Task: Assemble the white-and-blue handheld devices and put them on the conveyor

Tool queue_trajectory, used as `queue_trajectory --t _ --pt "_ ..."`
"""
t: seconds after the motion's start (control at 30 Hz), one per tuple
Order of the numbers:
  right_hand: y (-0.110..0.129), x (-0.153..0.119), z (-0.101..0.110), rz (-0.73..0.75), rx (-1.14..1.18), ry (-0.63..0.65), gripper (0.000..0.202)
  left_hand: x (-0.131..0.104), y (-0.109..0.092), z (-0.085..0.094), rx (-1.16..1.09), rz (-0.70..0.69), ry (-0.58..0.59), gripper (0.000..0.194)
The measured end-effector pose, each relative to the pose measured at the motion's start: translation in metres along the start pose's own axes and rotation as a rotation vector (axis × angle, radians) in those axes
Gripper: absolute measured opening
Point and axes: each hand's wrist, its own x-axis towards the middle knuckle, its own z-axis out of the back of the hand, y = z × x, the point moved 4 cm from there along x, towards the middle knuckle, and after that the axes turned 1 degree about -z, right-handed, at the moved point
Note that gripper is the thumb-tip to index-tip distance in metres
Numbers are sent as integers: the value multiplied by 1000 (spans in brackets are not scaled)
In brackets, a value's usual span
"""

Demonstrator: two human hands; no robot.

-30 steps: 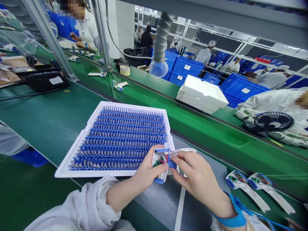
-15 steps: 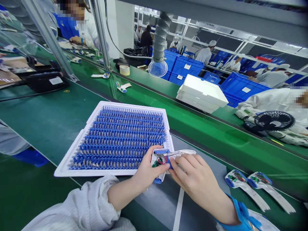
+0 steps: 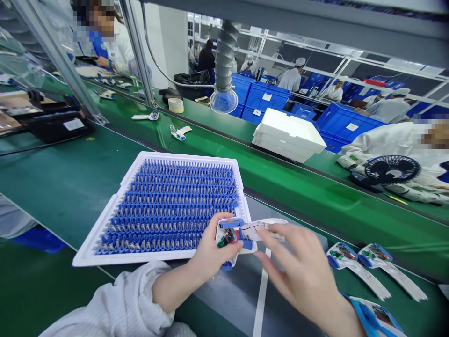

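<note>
My left hand (image 3: 213, 248) grips a white and blue device housing (image 3: 247, 246) by its wide end, thumb across the front. Inside the housing show a green circuit board, red wires and a blue part; its white handle points right. My right hand (image 3: 298, 267) is beside the handle, slightly blurred, its fingers apart and nothing visible between them. Just left of the housing lies a white tray (image 3: 131, 180) filled with rows of blue parts with metal pins (image 3: 175, 201).
Two opened housings (image 3: 354, 271) lie on the right, another partly behind my right wrist. Beyond the tray runs a green belt (image 3: 298, 187) with more housings. White stacked trays (image 3: 287, 135), a black fan (image 3: 392, 170) and a metal post (image 3: 138, 51) stand beyond. Co-workers sit across.
My right hand has drawn back from the blue part in the housing and its fingers have spread. My left hand still holds the housing. The whole view has shifted slightly.
</note>
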Motion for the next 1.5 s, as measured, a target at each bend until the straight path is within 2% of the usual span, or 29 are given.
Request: queue_trajectory --t 0.07,0.1,0.2,0.27,0.33,0.37,0.47,0.6,0.7,0.77,0.87,0.93,1.03,1.1,1.17,1.27,1.33,1.43,1.5 --pt "-21 -1 5 -148 187 11 30 -1 0 0 -43 41 8 49" --pt "-32 -1 1 -229 308 86 30 -1 1 -1 -63 69 18 52" --pt "-63 -8 -26 -461 683 381 32 0 3 -6 -73 144 72 67" --pt "-91 -16 -50 -614 767 426 38 1 4 -8 -88 133 106 87" --pt "-126 -27 -71 -744 709 366 45 2 3 -9 -117 92 108 98" --pt "-144 -35 -79 -813 662 328 47 2 3 -8 -119 77 100 96" --pt "-188 -65 -90 -969 526 260 44 1 4 -5 -65 88 105 71" --pt "-217 -114 -72 -1050 352 277 48 -2 3 -4 11 132 203 45" --pt "-227 -153 -47 -1054 184 337 75 -5 1 -4 48 132 277 38" --pt "-229 -173 -35 -1039 109 408 86 -6 0 -5 54 133 307 35" --pt "-221 -178 -27 -983 48 476 79 -9 2 -7 52 144 349 33" --pt "-208 -161 -25 -912 19 458 72 -12 6 -11 39 168 397 33" --pt "-184 -117 -21 -758 26 418 64 -15 14 -15 9 231 466 41" --pt "-174 -93 -16 -670 55 430 58 -16 19 -16 32 259 493 46" --pt "-171 -82 -10 -639 71 471 50 -16 21 -15 72 265 498 49" --pt "-169 -92 -2 -672 66 556 47 -17 20 -13 94 250 479 50" --pt "-156 -108 -2 -684 96 622 48 -18 18 -13 101 252 487 50" --pt "-115 -131 -13 -584 252 709 57 -20 16 -13 112 269 505 51" --pt "-86 -140 -25 -510 275 695 71 -20 15 -13 122 245 487 49"
